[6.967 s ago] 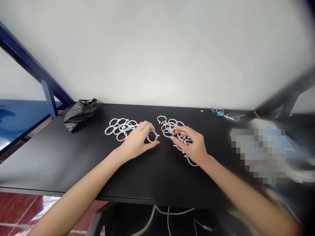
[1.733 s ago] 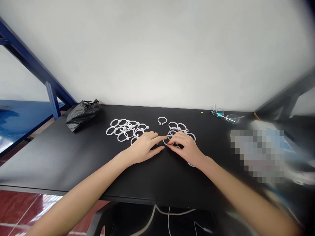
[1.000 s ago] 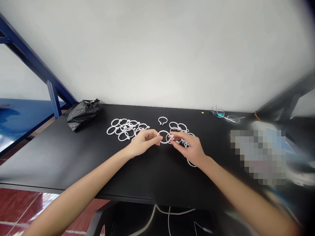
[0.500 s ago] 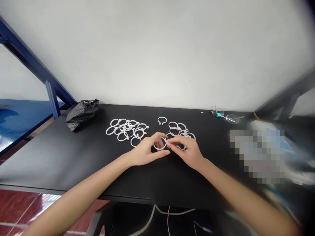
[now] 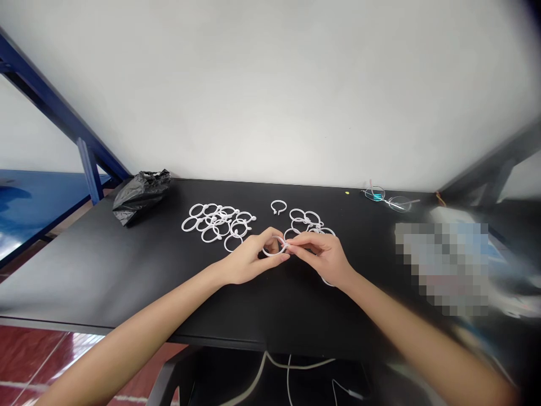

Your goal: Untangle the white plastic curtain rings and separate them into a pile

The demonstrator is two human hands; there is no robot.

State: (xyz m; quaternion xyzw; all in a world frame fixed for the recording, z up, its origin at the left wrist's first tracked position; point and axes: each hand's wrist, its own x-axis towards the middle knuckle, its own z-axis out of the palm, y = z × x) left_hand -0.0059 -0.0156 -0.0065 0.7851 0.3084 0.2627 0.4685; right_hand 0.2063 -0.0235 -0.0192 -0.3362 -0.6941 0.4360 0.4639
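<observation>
Between my two hands is a white curtain ring, held just above the desk. My left hand curls around its left side, with the thumb below and the fingers behind. On the ring's right side, my right hand pinches the small closure end between thumb and fingertips, which partly hide it. To the left lies a loose pile of white rings. Another group of rings lies behind my right hand, partly covered by it. A single ring with its ends apart lies between the two groups.
A crumpled black plastic bag sits at the back left of the black desk. Eyeglasses rest at the back right. A pale, blurred bundle lies on the right. Cables hang below the front edge.
The held ring has tipped flatter, and my left thumb has shifted slightly toward its closure. My right hand has turned a little, still pinching; part of a ring now shows beneath it.
</observation>
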